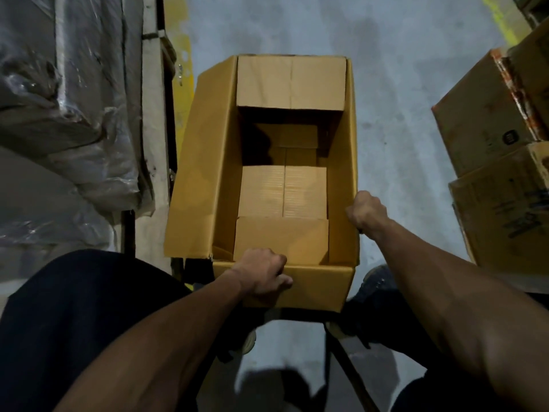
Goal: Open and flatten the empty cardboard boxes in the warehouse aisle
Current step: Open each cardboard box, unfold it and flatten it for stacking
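An open brown cardboard box (205, 162) stands on the grey floor in front of me, its top flaps folded outward and inward, its inside empty down to the bottom flaps. My left hand (263, 275) grips the near wall's top edge, fingers curled over it and thumb on the outside. My right hand (367, 211) grips the top edge of the right wall, fingers curled round it. The near inner flap lies just beyond my left hand.
Plastic-wrapped goods (68, 114) on a pallet fill the left side. Stacked cardboard boxes (490, 120) stand at the right. A yellow floor line (181, 69) runs beside the pallet. My dark shoes (377, 281) are below the box.
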Action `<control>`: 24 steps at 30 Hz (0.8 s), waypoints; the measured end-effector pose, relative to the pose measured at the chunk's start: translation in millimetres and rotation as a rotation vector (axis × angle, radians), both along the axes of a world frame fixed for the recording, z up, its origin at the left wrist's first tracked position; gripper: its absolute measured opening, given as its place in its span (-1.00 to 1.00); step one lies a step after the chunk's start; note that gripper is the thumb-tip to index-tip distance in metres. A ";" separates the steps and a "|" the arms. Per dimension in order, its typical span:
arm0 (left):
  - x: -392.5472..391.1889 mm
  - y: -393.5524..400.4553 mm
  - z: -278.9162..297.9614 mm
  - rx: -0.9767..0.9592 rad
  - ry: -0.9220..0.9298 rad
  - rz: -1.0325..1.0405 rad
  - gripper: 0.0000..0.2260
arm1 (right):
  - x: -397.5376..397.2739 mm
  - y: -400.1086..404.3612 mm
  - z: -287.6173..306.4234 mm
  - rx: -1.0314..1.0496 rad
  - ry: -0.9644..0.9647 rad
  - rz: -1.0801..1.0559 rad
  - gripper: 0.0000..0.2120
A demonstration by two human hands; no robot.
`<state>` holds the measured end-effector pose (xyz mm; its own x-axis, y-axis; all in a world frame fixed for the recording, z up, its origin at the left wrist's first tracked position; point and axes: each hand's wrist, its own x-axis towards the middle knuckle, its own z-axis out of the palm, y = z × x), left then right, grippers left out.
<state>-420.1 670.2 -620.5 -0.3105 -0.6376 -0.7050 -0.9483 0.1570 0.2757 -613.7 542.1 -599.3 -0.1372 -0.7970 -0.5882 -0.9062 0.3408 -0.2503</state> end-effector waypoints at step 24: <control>15.4 -293.9 -25.6 0.275 1.454 2.115 -0.42 | 40.0 -196.6 -38.8 -0.248 -0.117 -0.218 -0.43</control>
<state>-404.7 376.3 -646.1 0.1391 -0.5643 -0.8138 0.8593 -0.3397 0.3824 -573.6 345.4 -638.1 -0.2632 -0.8770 -0.4020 -0.7789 0.4390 -0.4478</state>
